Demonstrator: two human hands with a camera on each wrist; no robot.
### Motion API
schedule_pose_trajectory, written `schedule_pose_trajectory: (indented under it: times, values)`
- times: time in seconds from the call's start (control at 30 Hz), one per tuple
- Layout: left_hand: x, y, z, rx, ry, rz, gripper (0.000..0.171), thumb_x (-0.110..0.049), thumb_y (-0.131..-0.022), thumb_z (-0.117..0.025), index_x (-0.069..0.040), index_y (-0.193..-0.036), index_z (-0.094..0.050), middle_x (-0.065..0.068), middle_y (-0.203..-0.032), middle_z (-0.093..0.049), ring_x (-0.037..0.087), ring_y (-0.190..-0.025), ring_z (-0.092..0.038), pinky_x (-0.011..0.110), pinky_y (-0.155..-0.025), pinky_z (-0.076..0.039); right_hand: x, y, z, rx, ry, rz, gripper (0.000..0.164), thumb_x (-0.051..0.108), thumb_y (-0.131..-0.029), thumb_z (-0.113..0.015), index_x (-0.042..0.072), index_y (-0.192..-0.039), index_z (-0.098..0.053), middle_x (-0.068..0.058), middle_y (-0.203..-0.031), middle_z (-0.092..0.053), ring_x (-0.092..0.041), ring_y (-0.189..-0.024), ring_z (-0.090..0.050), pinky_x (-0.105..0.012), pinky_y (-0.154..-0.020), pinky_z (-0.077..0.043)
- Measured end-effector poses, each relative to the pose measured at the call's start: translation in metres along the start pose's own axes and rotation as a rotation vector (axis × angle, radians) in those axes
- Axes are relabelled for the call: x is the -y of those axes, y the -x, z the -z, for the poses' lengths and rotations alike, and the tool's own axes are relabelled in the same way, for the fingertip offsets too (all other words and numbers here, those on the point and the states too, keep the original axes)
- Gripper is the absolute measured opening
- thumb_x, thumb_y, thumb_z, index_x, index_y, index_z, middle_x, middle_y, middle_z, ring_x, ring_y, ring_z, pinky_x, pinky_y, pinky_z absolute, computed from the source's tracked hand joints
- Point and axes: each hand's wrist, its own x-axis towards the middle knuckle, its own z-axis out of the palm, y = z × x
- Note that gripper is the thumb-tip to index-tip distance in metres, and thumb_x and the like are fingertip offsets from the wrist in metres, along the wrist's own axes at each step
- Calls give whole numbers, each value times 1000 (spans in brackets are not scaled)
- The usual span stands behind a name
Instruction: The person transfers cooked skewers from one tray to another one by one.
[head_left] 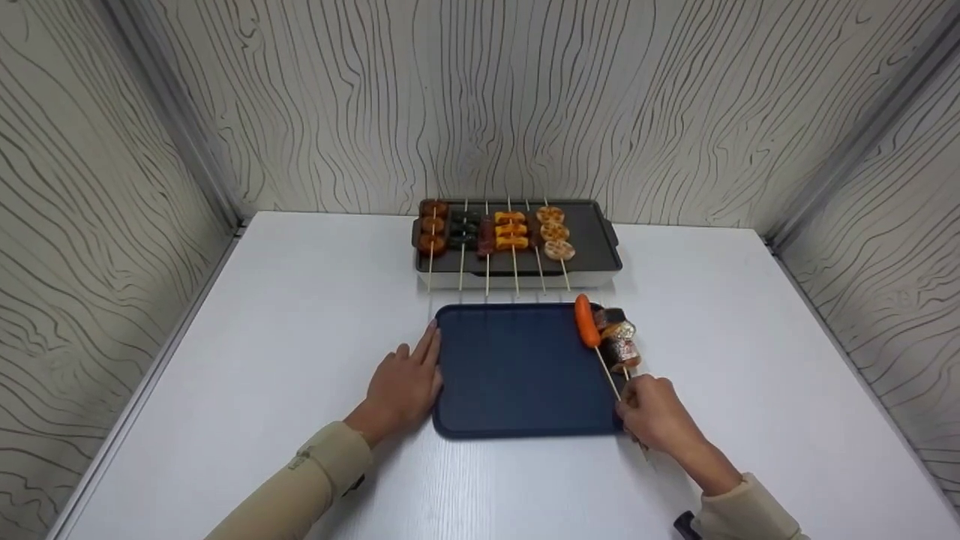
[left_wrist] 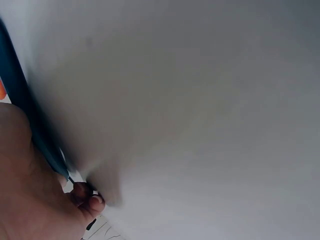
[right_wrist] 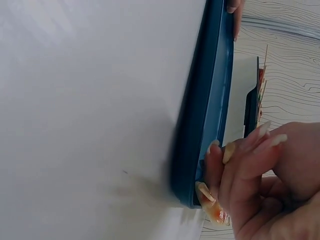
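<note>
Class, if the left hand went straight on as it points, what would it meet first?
Probably the blue tray, near its far left corner: the left hand seems to touch its rim, though depth is unclear.

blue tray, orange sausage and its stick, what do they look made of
Tray: probably moulded plastic, matt to satin; even blue colour, rounded corners.
Sausage: smooth, evenly orange surface; perhaps plastic or rubber, though real food can't be ruled out.
Stick: likely bamboo or wood, seemingly unpainted; thin, straight and pale tan.
</note>
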Motion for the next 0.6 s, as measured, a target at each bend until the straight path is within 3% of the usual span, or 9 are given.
schedule_pose_trajectory:
  times: [0.17,0.43,0.6]
  values:
    - [1,0,-2,-13,2,-6,59,-30,-107,-39,-2,-159,-34,10,-167,-31,35,-107,-58,45,-85,-51,-1,1,-2,13,-25,-13,13,-4,-93,-63,0,-80,-65,-7,-57,-62,-15,-42,-56,-29,-41,-48]
    - [-3,2,9,-22,2,-14,57,-26,-107,-43,1,-156,-38,13,-164,-36,36,-106,-58,45,-83,-51,-1,1,1,47,-45,10,13,-2,-96,-61,-2,-84,-66,-7,-59,-62,-15,-42,-56,-30,-41,-49]
    - [-5,4,13,-16,-14,-19,56,-26,-107,-43,1,-156,-38,13,-164,-36,36,-107,-58,43,-82,-50,-1,1,0,47,-51,-25,14,-1,-97,-58,-2,-85,-65,-7,-57,-61,-16,-42,-55,-31,-41,-49]
